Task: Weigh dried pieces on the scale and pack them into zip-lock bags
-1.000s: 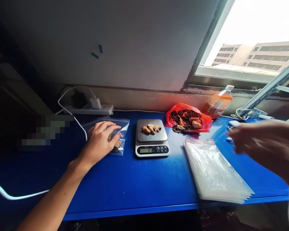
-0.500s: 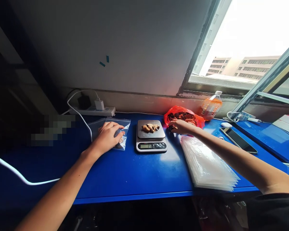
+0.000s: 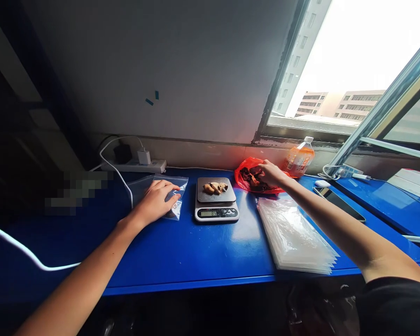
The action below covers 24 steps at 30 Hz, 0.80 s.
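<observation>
My left hand [image 3: 158, 199] lies open over a clear zip bag [image 3: 178, 211], its fingers apart on the plastic. Beside it stands a kitchen scale [image 3: 217, 213] whose display seems to read 85. Several pale brown dried pieces, perhaps mushrooms [image 3: 215, 188], lie on the metal pan. My right hand [image 3: 270, 172] reaches into a red plastic bag [image 3: 238, 179] full of dark reddish-brown dried pieces [image 3: 254, 178]. Its fingers are bent down and drawn together among the pieces; what they hold, if anything, is hidden.
A stack of clear plastic bags [image 3: 296, 238] lies under my right forearm. Behind the red bag stands an orange drink bottle [image 3: 300, 157]. To the right are a phone [image 3: 341, 205] and a white earbud case [image 3: 322, 184]. A power strip [image 3: 156, 166] with a white cable sits along the wall.
My right hand has moved from the front edge of the red bag, where it touched a dark piece, up and into the bag. My left hand stays on the zip bag.
</observation>
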{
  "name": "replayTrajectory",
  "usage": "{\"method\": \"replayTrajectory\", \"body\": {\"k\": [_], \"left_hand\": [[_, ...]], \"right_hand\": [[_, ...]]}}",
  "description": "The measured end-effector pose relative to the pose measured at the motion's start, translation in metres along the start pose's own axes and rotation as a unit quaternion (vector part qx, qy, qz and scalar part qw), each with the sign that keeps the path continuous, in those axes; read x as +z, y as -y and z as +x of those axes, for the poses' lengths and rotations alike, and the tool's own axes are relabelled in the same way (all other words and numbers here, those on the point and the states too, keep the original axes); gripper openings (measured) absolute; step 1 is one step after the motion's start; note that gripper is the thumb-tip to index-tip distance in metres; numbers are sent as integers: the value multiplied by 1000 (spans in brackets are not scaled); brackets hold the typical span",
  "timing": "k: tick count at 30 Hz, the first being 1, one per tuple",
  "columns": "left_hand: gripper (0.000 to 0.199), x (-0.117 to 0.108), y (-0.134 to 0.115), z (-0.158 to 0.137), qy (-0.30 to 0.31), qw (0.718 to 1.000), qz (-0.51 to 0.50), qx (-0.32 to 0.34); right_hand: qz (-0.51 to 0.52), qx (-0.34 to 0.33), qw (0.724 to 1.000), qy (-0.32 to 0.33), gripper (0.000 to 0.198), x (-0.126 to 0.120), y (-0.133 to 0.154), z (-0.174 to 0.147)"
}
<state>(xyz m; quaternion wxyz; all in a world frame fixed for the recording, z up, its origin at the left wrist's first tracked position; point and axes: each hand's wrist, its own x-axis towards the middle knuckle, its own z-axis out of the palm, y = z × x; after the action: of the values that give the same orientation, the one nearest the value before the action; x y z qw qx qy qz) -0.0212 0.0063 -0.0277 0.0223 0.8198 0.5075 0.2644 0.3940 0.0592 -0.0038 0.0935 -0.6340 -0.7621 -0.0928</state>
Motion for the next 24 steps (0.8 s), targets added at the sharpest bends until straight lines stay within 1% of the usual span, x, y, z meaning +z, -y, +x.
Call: {"method": "replayTrajectory", "body": {"k": [5, 8, 11, 14, 17, 19, 24], "left_hand": [[32, -6, -1, -1, -36, 999, 2, 6], [33, -7, -4, -3, -25, 1000, 2, 4], [36, -6, -9, -4, -7, 1000, -3, 0], [36, -3, -12, -4, -1, 1000, -9, -1], [36, 1, -10, -4, 11, 1000, -20, 1], [37, 3, -8, -4, 20, 999, -27, 1], [38, 2, -6, -3, 18, 999, -29, -7]], "right_hand": [[-10, -22, 999, 40, 35, 6, -2, -2], [-21, -19, 998, 51, 31, 2, -2, -2], [-37, 4, 997, 70, 25, 8, 2, 0], [-50, 37, 994, 95, 29, 21, 13, 3], [-54, 66, 992, 95, 30, 28, 24, 8], [-47, 78, 992, 84, 29, 23, 26, 12], [-11, 89, 995, 40, 34, -8, 15, 17]]}}
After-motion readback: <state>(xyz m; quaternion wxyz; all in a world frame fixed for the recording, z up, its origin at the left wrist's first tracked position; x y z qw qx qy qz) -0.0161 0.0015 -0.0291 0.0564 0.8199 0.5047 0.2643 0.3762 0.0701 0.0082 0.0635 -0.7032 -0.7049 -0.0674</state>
